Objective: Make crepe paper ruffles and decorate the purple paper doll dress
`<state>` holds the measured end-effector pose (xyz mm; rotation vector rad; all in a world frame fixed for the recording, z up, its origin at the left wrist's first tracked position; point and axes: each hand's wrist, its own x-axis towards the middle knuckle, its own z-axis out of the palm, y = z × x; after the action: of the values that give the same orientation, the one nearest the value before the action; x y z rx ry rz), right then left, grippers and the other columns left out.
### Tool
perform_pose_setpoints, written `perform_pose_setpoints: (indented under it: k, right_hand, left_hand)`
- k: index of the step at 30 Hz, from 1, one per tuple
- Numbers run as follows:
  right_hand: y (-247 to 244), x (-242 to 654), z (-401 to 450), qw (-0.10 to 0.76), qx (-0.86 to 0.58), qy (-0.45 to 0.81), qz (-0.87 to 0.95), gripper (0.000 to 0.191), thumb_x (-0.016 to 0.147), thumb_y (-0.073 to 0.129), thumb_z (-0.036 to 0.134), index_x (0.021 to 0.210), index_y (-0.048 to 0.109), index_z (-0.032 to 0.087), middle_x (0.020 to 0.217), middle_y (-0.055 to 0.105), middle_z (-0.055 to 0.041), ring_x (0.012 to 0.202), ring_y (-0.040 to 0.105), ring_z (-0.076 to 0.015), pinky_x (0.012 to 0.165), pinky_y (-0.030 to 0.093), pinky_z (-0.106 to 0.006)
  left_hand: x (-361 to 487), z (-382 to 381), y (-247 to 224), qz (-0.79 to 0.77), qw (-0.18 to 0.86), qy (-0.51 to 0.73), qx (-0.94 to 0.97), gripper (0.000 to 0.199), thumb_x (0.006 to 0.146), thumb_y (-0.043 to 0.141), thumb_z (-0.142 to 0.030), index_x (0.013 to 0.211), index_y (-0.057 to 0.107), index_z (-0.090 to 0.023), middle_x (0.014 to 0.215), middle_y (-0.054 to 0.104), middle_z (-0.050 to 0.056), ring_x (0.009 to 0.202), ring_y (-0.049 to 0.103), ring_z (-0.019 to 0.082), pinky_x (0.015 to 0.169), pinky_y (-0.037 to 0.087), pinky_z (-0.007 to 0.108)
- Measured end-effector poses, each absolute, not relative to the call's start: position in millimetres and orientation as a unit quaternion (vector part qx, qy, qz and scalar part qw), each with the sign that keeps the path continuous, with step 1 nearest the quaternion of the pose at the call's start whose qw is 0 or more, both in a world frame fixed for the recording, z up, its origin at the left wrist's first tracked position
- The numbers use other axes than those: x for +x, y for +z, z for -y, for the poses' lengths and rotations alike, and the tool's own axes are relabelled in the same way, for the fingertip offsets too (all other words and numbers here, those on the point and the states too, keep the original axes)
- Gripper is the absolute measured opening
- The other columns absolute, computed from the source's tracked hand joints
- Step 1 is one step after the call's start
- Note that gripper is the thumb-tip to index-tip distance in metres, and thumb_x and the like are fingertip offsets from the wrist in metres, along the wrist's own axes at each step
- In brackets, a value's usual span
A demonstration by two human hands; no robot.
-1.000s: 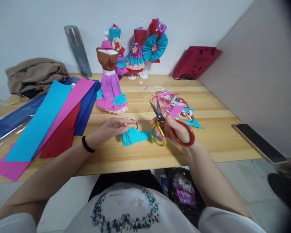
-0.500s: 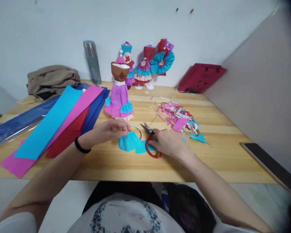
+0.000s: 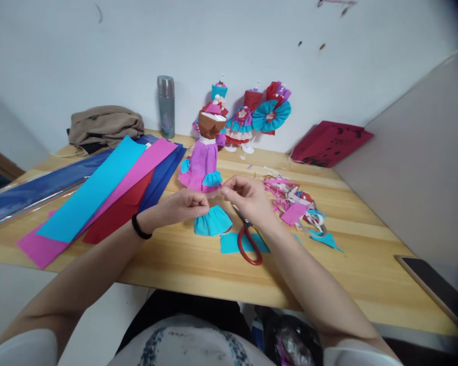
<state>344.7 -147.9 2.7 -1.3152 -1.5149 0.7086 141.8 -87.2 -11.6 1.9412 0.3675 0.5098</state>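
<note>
My left hand [image 3: 189,205] is closed in a pinch at the upper left edge of a gathered turquoise crepe-paper ruffle [image 3: 212,222]. What its fingertips hold is too small to make out. My right hand [image 3: 248,198] is also pinched, raised just right of the ruffle, and anything between its fingers is too fine to see. Below the right hand, red-handled scissors [image 3: 250,249] lie over a flat turquoise paper piece [image 3: 231,244], their blades partly hidden by that hand. Behind both hands stands a small dress form [image 3: 205,160] in a brown, purple and pink paper dress with turquoise ruffles.
Paper scraps [image 3: 295,211] are heaped at the right, with a phone [image 3: 431,284] by the right edge. Long coloured paper strips [image 3: 95,185] lie at the left. Along the wall are a flask [image 3: 166,107], a folded cloth [image 3: 105,124], more dressed forms [image 3: 244,117] and magenta bags [image 3: 330,142].
My right hand has let go of the scissors, leaving them on the table, and has moved up and left toward my left hand in a pinch. The view has shifted slightly.
</note>
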Motion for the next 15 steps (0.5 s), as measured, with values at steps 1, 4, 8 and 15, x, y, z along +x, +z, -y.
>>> perform_pose_setpoints:
  k: [1, 4, 8, 15]
  right_hand:
    - [5, 342, 148, 0.466, -0.526, 0.314, 0.639, 0.031, 0.081, 0.065, 0.049, 0.074, 0.065, 0.018, 0.068, 0.062, -0.0019, 0.064, 0.054, -0.0149, 0.062, 0.042, -0.029]
    - [11, 336, 148, 0.400, -0.476, 0.394, 0.677, 0.042, 0.086, 0.059, 0.058, 0.076, 0.065, 0.018, 0.073, 0.062, -0.0021, 0.071, 0.056, -0.0159, 0.067, 0.044, -0.030]
    - [8, 333, 142, 0.331, -0.452, 0.492, 0.667, 0.046, 0.075, 0.074, 0.063, 0.072, 0.061, 0.018, 0.065, 0.054, 0.0032, 0.061, 0.048, -0.0107, 0.059, 0.039, -0.025]
    - [-5, 334, 135, 0.314, -0.462, 0.514, 0.651, 0.038, 0.069, 0.079, 0.051, 0.069, 0.057, 0.019, 0.061, 0.051, 0.0046, 0.054, 0.042, -0.0081, 0.052, 0.034, -0.023]
  left_hand:
    - [141, 86, -13, -0.159, 0.517, 0.219, 0.812, 0.028, 0.088, 0.060, -0.035, 0.068, 0.057, -0.017, 0.060, 0.050, -0.002, 0.056, 0.044, 0.010, 0.052, 0.035, 0.021]
    - [139, 82, -16, -0.161, 0.502, 0.225, 0.819, 0.025, 0.088, 0.058, -0.034, 0.070, 0.057, -0.017, 0.062, 0.050, -0.002, 0.058, 0.044, 0.010, 0.054, 0.035, 0.022]
    - [137, 78, -17, -0.141, 0.487, 0.216, 0.834, 0.026, 0.086, 0.057, -0.031, 0.066, 0.052, -0.017, 0.059, 0.044, -0.004, 0.057, 0.041, 0.009, 0.053, 0.033, 0.021]
    - [135, 79, -21, -0.169, 0.460, 0.232, 0.840, 0.025, 0.085, 0.059, -0.030, 0.064, 0.057, -0.016, 0.057, 0.050, -0.003, 0.054, 0.043, 0.008, 0.051, 0.031, 0.020]
